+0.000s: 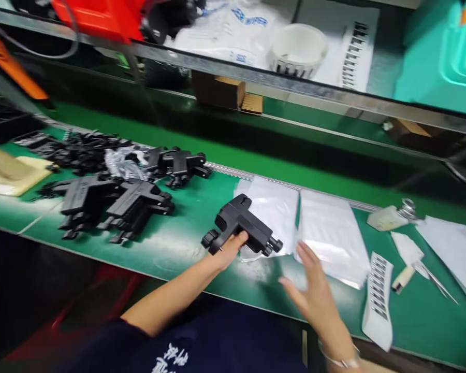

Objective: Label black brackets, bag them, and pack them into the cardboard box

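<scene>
1. Head view: the black part (pixel 243 223) is held just above the table (pixel 190 212), in front of the person and near the lower left corner of the left bag stack (pixel 277 204).
2. Its long axis slants from upper left to lower right, with two small knobs at the lower right end pointing toward the right hand (pixel 312 285). A shorter arm branches off to the lower left and carries a ribbed round knob.
3. The left hand (pixel 230 250) has its grip closed around the part from below; the thumb lies by the lower edge of the body, and the other fingers are mostly hidden.
4. The right hand's grip is spread, thumb and fingers apart and nothing between them, close to the right bag stack (pixel 330 228); motion blurs it.
5. The part looks like matte, hard plastic, boxy along the body with rounded edges.
6. Both bag stacks are flat, rectangular and shiny, of whitish film. The table is smooth green with a soft sheen.
7. On the left lie similar black pieces (pixel 134 204) of the same branched shape.
8. On the right are a curled white label strip (pixel 377 300) with dark marks, slender metal tweezers (pixel 437 282) and a pale bottle (pixel 386 218) with a metal top.
</scene>
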Demonstrator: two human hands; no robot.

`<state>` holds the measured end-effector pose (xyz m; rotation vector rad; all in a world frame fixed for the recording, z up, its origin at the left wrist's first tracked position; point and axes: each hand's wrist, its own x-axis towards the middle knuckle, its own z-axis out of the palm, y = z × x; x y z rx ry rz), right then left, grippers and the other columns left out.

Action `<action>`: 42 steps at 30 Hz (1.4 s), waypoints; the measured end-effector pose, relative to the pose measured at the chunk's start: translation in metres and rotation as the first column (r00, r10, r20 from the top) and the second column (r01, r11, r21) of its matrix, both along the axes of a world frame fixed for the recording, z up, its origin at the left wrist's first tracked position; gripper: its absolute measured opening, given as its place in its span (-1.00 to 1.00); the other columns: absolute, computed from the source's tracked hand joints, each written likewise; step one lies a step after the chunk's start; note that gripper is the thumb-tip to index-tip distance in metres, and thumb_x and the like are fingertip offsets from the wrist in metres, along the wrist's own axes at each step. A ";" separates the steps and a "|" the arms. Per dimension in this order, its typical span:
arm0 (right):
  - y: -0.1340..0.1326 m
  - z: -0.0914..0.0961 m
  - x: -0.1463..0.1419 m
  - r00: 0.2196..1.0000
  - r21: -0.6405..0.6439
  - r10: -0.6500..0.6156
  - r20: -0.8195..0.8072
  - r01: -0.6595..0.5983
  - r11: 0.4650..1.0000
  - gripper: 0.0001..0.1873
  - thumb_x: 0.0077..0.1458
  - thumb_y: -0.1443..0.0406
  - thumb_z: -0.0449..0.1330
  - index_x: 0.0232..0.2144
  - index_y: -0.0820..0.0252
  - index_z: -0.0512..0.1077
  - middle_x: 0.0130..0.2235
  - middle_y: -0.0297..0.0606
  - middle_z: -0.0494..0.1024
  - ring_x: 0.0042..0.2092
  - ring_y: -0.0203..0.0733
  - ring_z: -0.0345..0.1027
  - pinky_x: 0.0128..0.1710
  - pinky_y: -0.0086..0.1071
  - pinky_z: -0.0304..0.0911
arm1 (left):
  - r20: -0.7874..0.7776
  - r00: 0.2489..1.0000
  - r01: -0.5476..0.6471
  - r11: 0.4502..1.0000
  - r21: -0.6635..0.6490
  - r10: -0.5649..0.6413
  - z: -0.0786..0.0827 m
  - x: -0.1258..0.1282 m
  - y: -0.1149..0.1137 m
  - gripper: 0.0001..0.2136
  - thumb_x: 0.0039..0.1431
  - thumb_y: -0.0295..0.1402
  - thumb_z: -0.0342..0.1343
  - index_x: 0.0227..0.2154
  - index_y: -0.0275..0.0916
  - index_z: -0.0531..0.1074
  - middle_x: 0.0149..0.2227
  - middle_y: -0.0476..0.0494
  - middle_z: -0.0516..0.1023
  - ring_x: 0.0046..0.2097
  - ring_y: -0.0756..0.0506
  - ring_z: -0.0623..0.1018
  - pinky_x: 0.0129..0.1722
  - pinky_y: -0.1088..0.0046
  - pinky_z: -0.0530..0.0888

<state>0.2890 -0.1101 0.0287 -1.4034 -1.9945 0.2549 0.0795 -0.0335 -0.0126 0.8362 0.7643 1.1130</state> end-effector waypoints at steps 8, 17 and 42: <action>-0.005 -0.001 0.014 0.986 -0.024 0.056 0.157 -0.052 0.998 -0.29 0.24 0.20 0.12 0.34 -0.02 -0.06 -0.01 -0.06 0.45 -0.06 0.03 0.40 -0.13 -0.09 0.45 | -0.044 0.902 0.427 0.903 -0.058 -0.429 0.006 -0.009 0.009 -0.54 -0.05 -0.10 0.26 -0.09 -0.23 0.52 -0.21 -0.22 0.61 -0.15 -0.27 0.57 -0.21 0.23 0.50; -0.020 -0.037 0.040 0.685 -0.516 -0.413 -0.600 0.063 0.854 -0.42 0.20 -0.15 -0.04 -0.15 0.18 0.46 -0.43 -0.23 0.49 -0.44 -0.19 0.38 -0.40 -0.25 0.41 | -0.546 0.825 0.280 0.945 0.170 -0.146 0.011 0.021 -0.002 -0.45 0.01 0.11 0.16 -0.10 -0.23 0.36 -0.22 -0.12 0.49 -0.15 -0.19 0.48 -0.15 0.33 0.39; -0.035 -0.040 0.082 0.999 0.254 -0.007 -0.035 0.016 0.967 -0.58 0.19 0.46 0.13 0.08 0.08 0.30 -0.12 -0.12 0.51 -0.11 -0.09 0.45 -0.18 -0.21 0.45 | -0.454 0.843 0.395 0.905 0.159 -0.289 0.011 0.034 0.000 -0.45 0.06 -0.01 0.22 0.03 -0.24 0.37 0.01 -0.27 0.50 0.04 -0.30 0.48 0.03 0.17 0.39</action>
